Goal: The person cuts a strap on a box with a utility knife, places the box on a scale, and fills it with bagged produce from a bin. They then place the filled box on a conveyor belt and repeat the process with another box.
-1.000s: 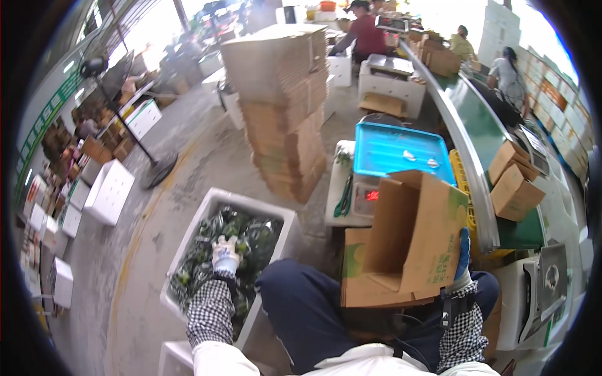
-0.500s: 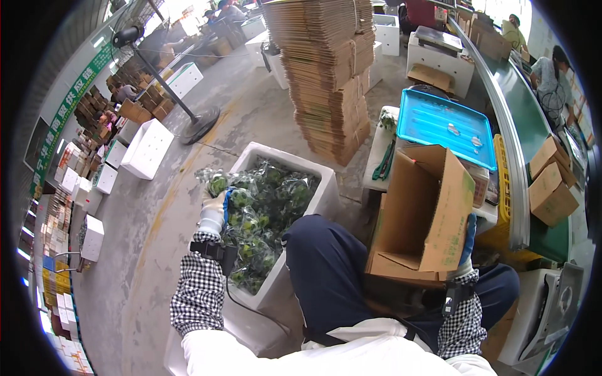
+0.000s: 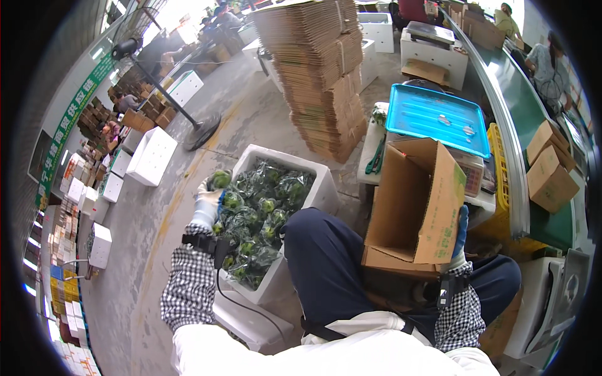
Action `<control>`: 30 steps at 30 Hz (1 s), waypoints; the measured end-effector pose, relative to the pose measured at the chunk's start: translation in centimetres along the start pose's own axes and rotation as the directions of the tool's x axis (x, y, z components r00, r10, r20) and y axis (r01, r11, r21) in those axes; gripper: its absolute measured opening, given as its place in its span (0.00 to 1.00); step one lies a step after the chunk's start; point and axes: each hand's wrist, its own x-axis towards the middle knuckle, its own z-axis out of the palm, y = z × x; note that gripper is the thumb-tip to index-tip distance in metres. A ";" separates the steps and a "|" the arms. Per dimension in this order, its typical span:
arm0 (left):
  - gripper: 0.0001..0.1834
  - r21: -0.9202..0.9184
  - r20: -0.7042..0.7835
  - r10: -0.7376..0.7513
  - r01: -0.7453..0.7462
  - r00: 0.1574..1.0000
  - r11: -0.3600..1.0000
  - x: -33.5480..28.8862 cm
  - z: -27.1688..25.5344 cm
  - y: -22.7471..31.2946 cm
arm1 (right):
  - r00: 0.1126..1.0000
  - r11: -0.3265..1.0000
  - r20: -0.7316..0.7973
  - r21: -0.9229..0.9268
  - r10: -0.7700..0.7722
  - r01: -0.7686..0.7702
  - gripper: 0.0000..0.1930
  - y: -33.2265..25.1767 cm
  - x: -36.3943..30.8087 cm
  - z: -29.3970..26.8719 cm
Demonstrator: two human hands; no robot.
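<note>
Concrete floor (image 3: 138,276), left grip (image 3: 209,200) closed on one bagged vegetable (image 3: 219,179), right grip (image 3: 461,237) against one carton (image 3: 443,216), closure unclear

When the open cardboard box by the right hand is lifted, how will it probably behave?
The cardboard box is probably light for its size, since its visible inside shows only bare walls. Its thin side panel may flex where the right hand rests against it.

A scuffed grey concrete floor (image 3: 119,269) carries a worn yellow line (image 3: 164,227); a black pedestal fan (image 3: 166,92) stands on it, a green banner (image 3: 66,127) crosses the left wall (image 3: 55,119), and bright white light (image 3: 182,19) floods the far end
</note>
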 end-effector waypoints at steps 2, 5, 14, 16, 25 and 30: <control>0.17 -0.154 0.185 0.142 -0.114 0.972 0.982 -1.0 -2.7 2.2 | 0.999 0.999 -0.015 -0.013 0.044 -0.044 0.28 1.0 -0.1 1.8; 0.20 -0.368 0.619 0.309 -0.080 0.722 0.926 -9.4 7.0 10.4 | 0.990 0.995 -0.130 0.093 0.047 -0.035 0.29 0.7 0.2 -1.9; 0.43 0.261 0.872 0.043 -0.538 0.487 0.802 -18.6 22.1 9.6 | 0.968 0.952 0.060 0.174 0.243 -0.250 0.31 4.0 0.7 2.1; 0.41 0.157 0.888 -0.071 -0.155 0.454 0.975 -19.5 19.9 13.2 | 0.987 0.977 -0.015 0.143 0.162 -0.158 0.31 4.6 0.6 1.0; 0.48 0.880 0.414 -0.138 -0.356 0.900 0.313 -7.4 5.9 2.0 | 0.890 0.834 -0.156 -0.448 -0.428 0.323 0.24 4.6 -0.4 -6.0; 0.50 0.968 0.154 -0.403 -0.219 0.902 -0.122 -5.1 8.3 -5.9 | 0.890 0.771 -0.107 -0.552 -0.443 0.317 0.24 4.6 -0.7 -7.0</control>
